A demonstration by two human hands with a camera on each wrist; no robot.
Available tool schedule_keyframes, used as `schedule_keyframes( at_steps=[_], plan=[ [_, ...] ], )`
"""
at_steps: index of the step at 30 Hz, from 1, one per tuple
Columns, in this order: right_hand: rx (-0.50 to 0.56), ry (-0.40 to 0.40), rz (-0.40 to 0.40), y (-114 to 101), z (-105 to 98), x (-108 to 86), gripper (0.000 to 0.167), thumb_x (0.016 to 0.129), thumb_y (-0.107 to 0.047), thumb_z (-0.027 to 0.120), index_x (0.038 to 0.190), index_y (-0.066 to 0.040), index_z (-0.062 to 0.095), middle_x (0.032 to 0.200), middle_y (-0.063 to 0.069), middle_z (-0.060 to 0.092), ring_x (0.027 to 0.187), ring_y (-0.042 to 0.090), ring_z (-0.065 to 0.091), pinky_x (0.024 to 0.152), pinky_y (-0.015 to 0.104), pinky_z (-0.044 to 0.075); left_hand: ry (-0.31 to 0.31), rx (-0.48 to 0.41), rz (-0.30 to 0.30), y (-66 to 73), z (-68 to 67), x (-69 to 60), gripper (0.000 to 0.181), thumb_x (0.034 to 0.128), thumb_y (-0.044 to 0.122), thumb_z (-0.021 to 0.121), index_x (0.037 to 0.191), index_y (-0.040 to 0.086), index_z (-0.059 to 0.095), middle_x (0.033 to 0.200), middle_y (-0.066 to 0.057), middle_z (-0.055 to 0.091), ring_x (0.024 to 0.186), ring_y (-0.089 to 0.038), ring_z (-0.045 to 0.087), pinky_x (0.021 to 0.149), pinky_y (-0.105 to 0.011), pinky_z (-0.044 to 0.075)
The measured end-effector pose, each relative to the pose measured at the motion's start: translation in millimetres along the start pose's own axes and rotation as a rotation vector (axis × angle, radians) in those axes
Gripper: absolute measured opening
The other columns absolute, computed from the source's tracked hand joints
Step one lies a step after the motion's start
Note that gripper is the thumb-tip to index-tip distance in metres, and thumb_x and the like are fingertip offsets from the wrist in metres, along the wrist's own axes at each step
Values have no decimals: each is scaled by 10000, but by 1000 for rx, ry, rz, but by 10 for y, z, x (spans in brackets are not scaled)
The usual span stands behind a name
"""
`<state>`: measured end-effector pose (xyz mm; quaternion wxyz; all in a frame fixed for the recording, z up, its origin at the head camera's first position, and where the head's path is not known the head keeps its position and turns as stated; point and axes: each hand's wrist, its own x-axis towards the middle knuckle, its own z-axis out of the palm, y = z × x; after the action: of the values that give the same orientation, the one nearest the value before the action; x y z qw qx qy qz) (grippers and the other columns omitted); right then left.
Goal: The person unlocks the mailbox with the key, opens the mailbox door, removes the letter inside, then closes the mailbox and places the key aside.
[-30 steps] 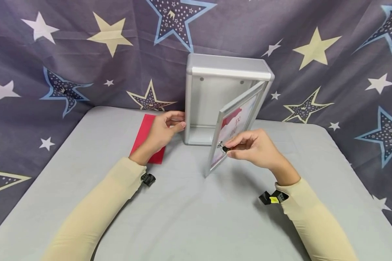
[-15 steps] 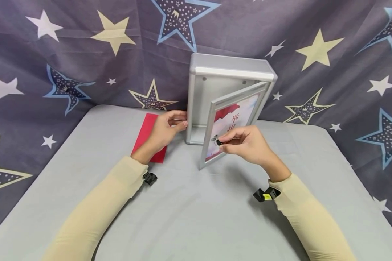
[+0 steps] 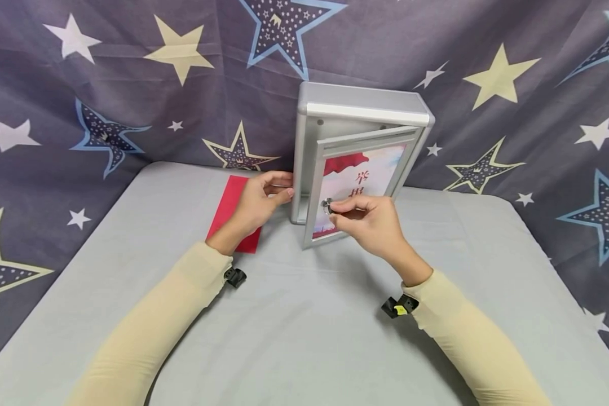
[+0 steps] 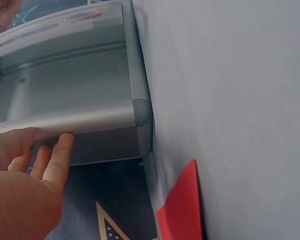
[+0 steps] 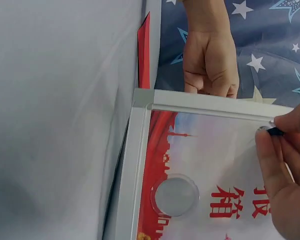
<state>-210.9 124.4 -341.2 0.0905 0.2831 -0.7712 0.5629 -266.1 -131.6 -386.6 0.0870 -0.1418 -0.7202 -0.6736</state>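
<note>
A silver metal box (image 3: 367,97) stands upright against the curtain, its hinged front door (image 3: 380,163) swung partly outward. The door carries a printed poster with red characters. In its lock sits a key with a black head (image 5: 276,131), pinched between the thumb and forefinger of my right hand (image 3: 373,223). My left hand (image 3: 259,197) touches the box's left side. In the left wrist view its fairly straight fingers (image 4: 61,155) rest on that side wall, thumb near the front edge. The box's lower interior is hidden by the door.
A flat red envelope-like sheet (image 3: 225,206) lies on the table (image 3: 304,332) partly under my left wrist. Behind the box hangs a dark curtain (image 3: 223,101) with stars. In the right wrist view a round clear disc (image 5: 176,196) sits on the door.
My right hand has moved left and toward the box, swinging the door further in while still pinching the key. The left hand keeps its place on the box's side.
</note>
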Motion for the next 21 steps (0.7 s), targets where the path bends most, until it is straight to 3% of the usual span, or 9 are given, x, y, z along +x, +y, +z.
schedule_keyframes(
  at_steps=[10, 21],
  plan=[
    [-54, 105, -14, -19, 138, 62, 136, 814, 44, 803, 941, -2, 817, 926, 122, 779, 793, 243, 754, 740, 258, 642, -3, 12, 7, 15, 12, -1, 344, 918, -64, 717, 1259, -59, 667, 1167, -241, 703, 949, -244, 702, 813, -277, 634],
    [-89, 168, -42, 34, 258, 162, 135, 805, 61, 810, 935, 25, 809, 920, 153, 776, 781, 273, 744, 702, 209, 626, -3, 16, 3, 4, 1, 1, 340, 920, -61, 715, 1257, -49, 669, 1161, -232, 705, 955, -249, 704, 805, -275, 634]
  ],
)
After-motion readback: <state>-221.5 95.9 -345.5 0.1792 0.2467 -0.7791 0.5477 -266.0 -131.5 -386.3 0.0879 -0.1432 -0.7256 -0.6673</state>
